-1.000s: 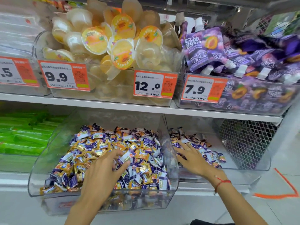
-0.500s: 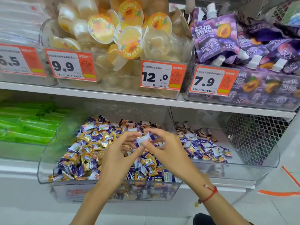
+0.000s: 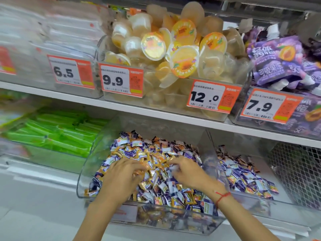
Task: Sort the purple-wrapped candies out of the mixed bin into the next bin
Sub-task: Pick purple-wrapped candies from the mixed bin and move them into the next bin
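Hands deep in mixed bin [image 3: 83,180] | left hand [image 3: 121,178] fingers curled, raking the wrappers | right hand [image 3: 187,173] pinching, contents blurred | purple-wrapped candies [image 3: 246,176] piled at 3 o'clock in next bin [image 3: 281,206], close for short transfers

A shop: tiered shelf [image 3: 121,106] lined with clear bins [image 3: 175,110] of jelly cups [image 3: 152,46] and wrapped sweets [image 3: 149,153], orange price tags [image 3: 212,96] reading 9.9, 12.0, 7.9.
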